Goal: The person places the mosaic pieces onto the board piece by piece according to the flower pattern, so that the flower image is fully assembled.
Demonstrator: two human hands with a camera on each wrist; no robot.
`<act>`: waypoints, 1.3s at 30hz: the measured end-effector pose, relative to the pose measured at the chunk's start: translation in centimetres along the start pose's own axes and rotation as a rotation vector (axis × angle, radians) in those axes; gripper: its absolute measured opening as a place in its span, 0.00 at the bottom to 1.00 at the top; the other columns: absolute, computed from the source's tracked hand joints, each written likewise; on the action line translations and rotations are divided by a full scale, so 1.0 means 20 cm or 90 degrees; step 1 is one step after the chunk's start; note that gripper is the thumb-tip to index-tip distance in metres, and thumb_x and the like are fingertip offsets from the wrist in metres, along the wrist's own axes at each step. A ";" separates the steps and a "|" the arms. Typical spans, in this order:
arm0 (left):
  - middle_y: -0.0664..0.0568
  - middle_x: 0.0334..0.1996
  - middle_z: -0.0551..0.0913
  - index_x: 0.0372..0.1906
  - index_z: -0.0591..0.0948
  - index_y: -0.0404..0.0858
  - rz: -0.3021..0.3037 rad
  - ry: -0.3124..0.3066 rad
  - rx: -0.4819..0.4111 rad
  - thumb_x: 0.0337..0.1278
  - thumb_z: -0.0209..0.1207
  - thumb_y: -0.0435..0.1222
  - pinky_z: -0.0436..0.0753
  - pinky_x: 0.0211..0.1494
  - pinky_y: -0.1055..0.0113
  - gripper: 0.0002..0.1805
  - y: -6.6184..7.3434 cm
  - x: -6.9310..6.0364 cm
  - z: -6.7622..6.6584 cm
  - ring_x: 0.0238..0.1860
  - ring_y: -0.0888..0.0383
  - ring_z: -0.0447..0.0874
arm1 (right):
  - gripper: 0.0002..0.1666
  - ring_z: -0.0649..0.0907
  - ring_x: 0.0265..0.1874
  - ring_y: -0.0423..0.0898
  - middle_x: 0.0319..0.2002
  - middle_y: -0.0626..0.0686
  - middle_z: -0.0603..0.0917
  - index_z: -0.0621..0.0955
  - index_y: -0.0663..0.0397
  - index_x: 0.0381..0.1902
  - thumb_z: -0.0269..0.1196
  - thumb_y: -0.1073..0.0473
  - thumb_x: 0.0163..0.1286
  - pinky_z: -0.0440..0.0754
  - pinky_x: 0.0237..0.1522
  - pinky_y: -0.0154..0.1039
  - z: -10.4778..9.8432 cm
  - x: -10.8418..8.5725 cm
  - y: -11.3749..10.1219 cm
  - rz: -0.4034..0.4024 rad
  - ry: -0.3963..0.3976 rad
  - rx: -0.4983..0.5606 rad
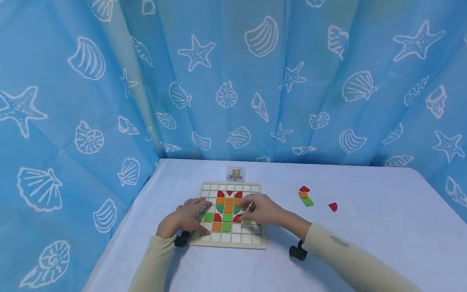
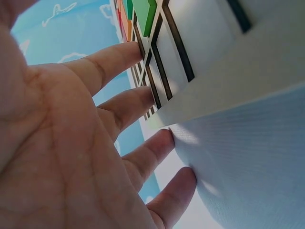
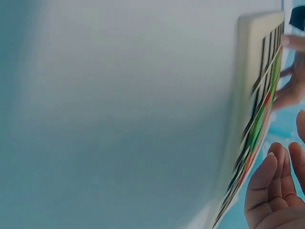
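A wooden grid board (image 1: 233, 245) lies on the table, bearing red, orange, green and white pieces in a patterned figure. My left hand (image 1: 188, 216) is at its left side, fingers spread. In the left wrist view, two fingertips touch the board (image 2: 214, 95) and two rest on the cloth beside it. Over the board's right half hovers my right hand (image 1: 263, 209), fingers loosely bent near a red quarter-round piece (image 1: 237, 218). No piece shows between the fingers of the right hand (image 3: 271, 191) in the right wrist view.
Behind the board sits a small pattern card (image 1: 236, 174). Right of it lie a red piece (image 1: 304, 189), an orange square (image 1: 303, 195), a green square (image 1: 308, 201) and a red quarter-round (image 1: 333, 207). A blue shell-print curtain (image 1: 226, 134) hangs behind the table.
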State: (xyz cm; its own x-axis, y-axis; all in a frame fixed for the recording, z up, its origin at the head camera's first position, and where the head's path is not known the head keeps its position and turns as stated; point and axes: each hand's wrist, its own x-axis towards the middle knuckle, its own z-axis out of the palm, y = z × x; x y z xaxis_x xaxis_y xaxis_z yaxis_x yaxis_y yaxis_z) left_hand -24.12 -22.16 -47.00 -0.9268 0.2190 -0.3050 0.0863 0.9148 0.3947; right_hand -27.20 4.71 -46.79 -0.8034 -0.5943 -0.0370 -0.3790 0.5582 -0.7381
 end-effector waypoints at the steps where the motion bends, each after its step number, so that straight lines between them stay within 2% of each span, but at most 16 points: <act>1: 0.46 0.75 0.62 0.69 0.69 0.52 -0.001 0.000 0.002 0.38 0.78 0.49 0.55 0.72 0.32 0.48 0.00 0.00 0.00 0.75 0.42 0.54 | 0.16 0.81 0.35 0.42 0.40 0.48 0.84 0.84 0.51 0.46 0.72 0.57 0.61 0.83 0.38 0.33 -0.02 -0.01 0.02 0.010 0.008 -0.002; 5: 0.46 0.75 0.62 0.70 0.69 0.51 -0.001 0.001 0.010 0.38 0.78 0.49 0.55 0.72 0.32 0.48 0.00 0.00 -0.01 0.75 0.42 0.54 | 0.15 0.80 0.35 0.43 0.40 0.49 0.84 0.84 0.52 0.47 0.71 0.57 0.62 0.82 0.36 0.33 -0.07 -0.03 0.08 0.035 0.024 0.002; 11: 0.46 0.74 0.62 0.69 0.69 0.51 0.005 -0.002 -0.004 0.38 0.78 0.49 0.55 0.72 0.32 0.48 0.01 -0.01 0.00 0.74 0.42 0.55 | 0.16 0.79 0.34 0.44 0.38 0.48 0.84 0.84 0.53 0.46 0.72 0.57 0.61 0.81 0.34 0.34 -0.12 -0.05 0.15 0.033 0.040 -0.010; 18: 0.47 0.75 0.62 0.70 0.68 0.52 0.007 0.000 -0.006 0.39 0.77 0.50 0.55 0.73 0.34 0.48 0.02 0.00 0.02 0.75 0.43 0.54 | 0.16 0.79 0.34 0.44 0.39 0.48 0.85 0.85 0.51 0.46 0.72 0.57 0.60 0.82 0.32 0.34 -0.19 -0.10 0.22 0.083 0.068 -0.032; 27: 0.47 0.74 0.62 0.70 0.68 0.51 0.002 -0.002 0.000 0.39 0.78 0.49 0.56 0.72 0.33 0.48 0.01 -0.01 0.02 0.74 0.43 0.55 | 0.16 0.80 0.36 0.45 0.41 0.51 0.85 0.84 0.54 0.48 0.71 0.57 0.61 0.82 0.34 0.35 -0.33 -0.18 0.32 0.116 0.116 -0.057; 32: 0.46 0.75 0.62 0.70 0.68 0.50 0.011 -0.008 -0.003 0.39 0.77 0.49 0.55 0.72 0.32 0.48 0.01 -0.01 0.02 0.75 0.42 0.54 | 0.16 0.80 0.39 0.47 0.41 0.53 0.85 0.84 0.58 0.48 0.70 0.59 0.63 0.82 0.39 0.38 -0.43 -0.26 0.42 0.126 0.147 -0.079; 36: 0.46 0.74 0.62 0.70 0.69 0.49 0.003 -0.004 -0.003 0.39 0.78 0.48 0.55 0.72 0.32 0.48 0.01 -0.02 0.00 0.75 0.41 0.54 | 0.17 0.80 0.41 0.50 0.43 0.56 0.85 0.84 0.59 0.48 0.70 0.58 0.63 0.84 0.41 0.40 -0.50 -0.31 0.48 0.158 0.155 -0.092; 39: 0.46 0.75 0.61 0.70 0.69 0.50 0.004 -0.003 0.000 0.39 0.77 0.48 0.55 0.72 0.33 0.48 0.01 -0.01 0.00 0.75 0.42 0.53 | 0.21 0.80 0.45 0.54 0.47 0.60 0.84 0.83 0.59 0.51 0.70 0.56 0.62 0.85 0.37 0.40 -0.56 -0.35 0.52 0.206 0.157 -0.094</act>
State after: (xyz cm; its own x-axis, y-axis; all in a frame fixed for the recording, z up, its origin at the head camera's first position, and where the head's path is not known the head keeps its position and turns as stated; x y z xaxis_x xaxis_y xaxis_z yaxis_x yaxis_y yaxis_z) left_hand -23.89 -21.99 -46.83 -0.9245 0.2265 -0.3068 0.0923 0.9135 0.3963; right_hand -30.63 21.18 -46.54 -0.9706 -0.2287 -0.0747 -0.1370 0.7806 -0.6098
